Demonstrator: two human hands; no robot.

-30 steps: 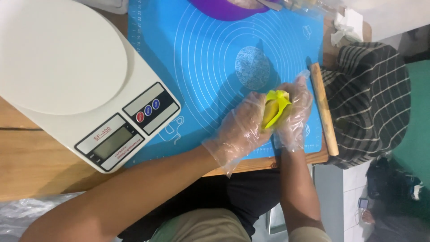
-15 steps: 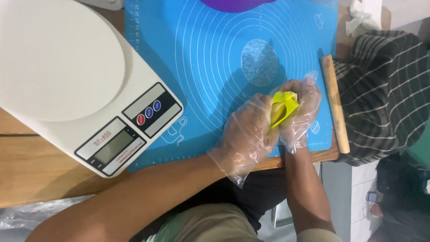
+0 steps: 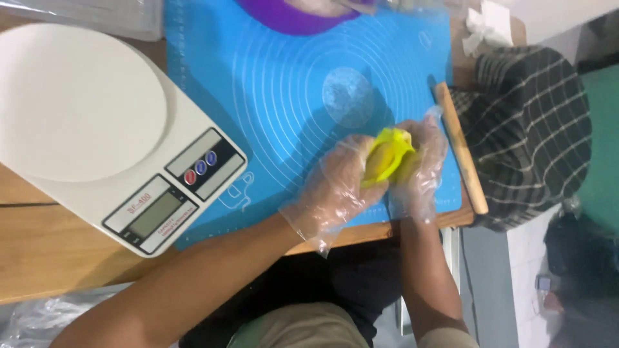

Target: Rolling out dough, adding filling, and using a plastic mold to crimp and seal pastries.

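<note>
Your gloved left hand (image 3: 338,187) and right hand (image 3: 419,164) clamp the yellow folding mold (image 3: 385,154) closed over the blue mat (image 3: 271,84), pressing its halves together.

You had bright, even light | soft shadows fell lower left of objects | slight motion blur | right edge dim, unfocused

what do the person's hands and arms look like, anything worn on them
Both the left hand and the right hand wear thin, clear, crinkly disposable plastic gloves that end loosely at the wrists. The forearms are bare, with no sleeves, watch or jewellery visible.
</note>
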